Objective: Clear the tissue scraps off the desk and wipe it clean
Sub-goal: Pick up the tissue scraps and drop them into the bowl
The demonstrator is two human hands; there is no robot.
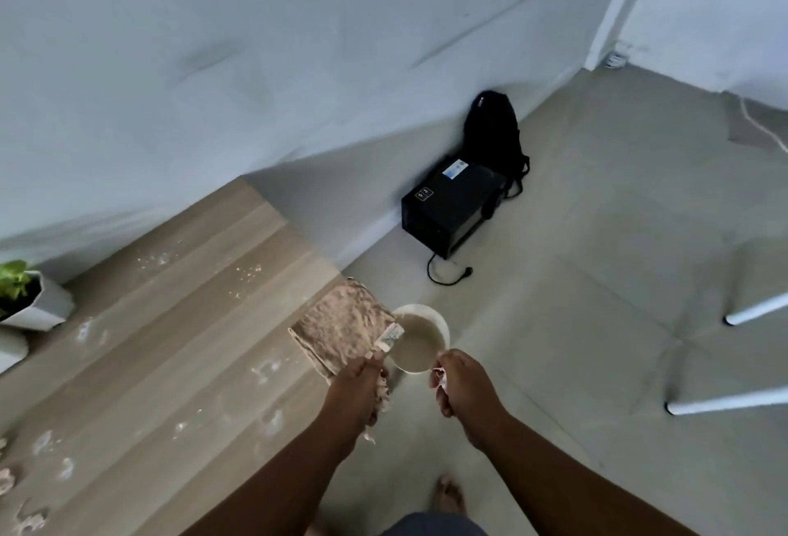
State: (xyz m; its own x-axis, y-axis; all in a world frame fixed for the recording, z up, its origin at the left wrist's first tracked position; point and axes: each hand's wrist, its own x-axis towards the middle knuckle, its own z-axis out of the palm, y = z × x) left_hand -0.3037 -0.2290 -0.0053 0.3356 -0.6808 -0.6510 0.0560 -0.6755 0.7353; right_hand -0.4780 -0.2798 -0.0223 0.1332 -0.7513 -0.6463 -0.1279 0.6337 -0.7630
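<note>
Far left of the fingers, many white tissue scraps [264,371] lie scattered over the wooden table [179,322], so in my judgement most of the clearing is left and the wiping is not begun. The left hand [356,390] has its fingers closed around a brown cloth [343,328] and a small white scrap [389,338], at the table edge. Just right of them, the right hand [462,386] pinches the rim of a white bowl [420,337], which seems to receive the scraps.
</note>
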